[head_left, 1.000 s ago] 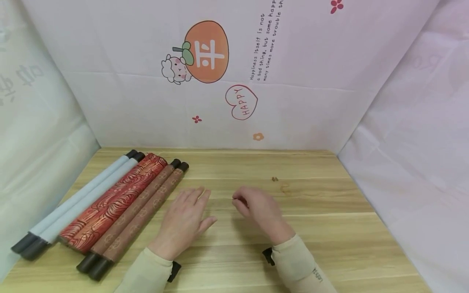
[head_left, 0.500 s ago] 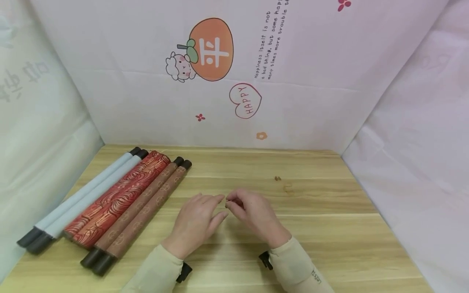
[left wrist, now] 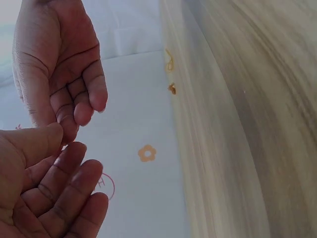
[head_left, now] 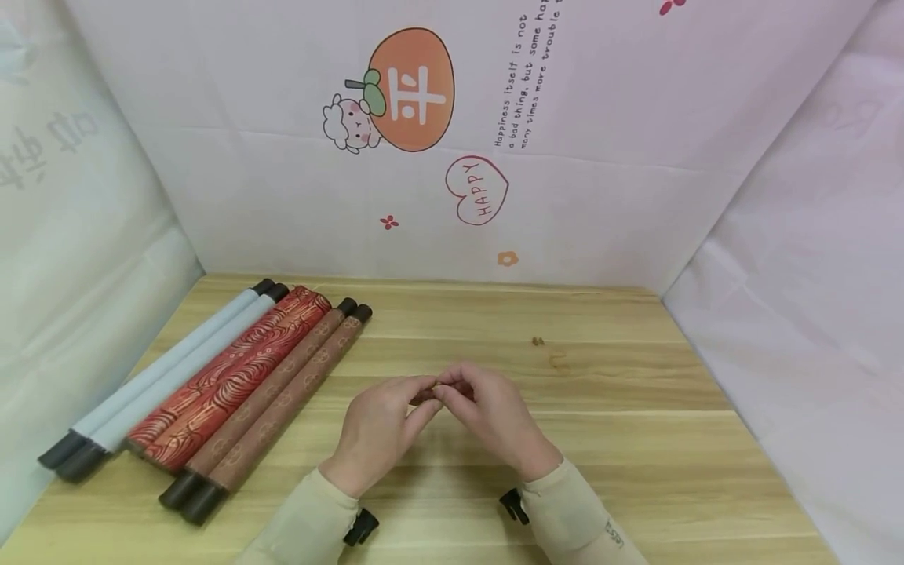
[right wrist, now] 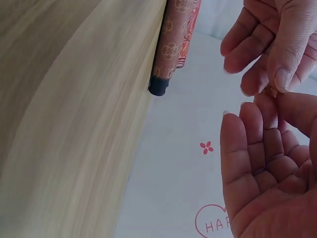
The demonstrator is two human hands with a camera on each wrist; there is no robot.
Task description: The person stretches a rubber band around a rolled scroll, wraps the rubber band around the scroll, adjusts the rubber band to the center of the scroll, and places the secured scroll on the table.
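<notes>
Ahead of me in the head view, my left hand and right hand meet at the fingertips above the table. Between thumb and fingers, both pinch a tiny amber thing, which looks like a rubber band; the fingertips hide most of it. The other fingers of both hands are loosely bent, as the wrist views show. Farther back on the wood lie a bunched rubber band and a looser, thin one.
Slanting along the left side lie pairs of long rolls: light blue with black ends, red patterned, and brown with black ends. A white printed cloth stands behind the wooden table and on both sides.
My left hand has moved right, away from the brown rolls, and its fingertips have come up to those of my right hand. The right hand has shifted slightly left. The view has shifted slightly.
</notes>
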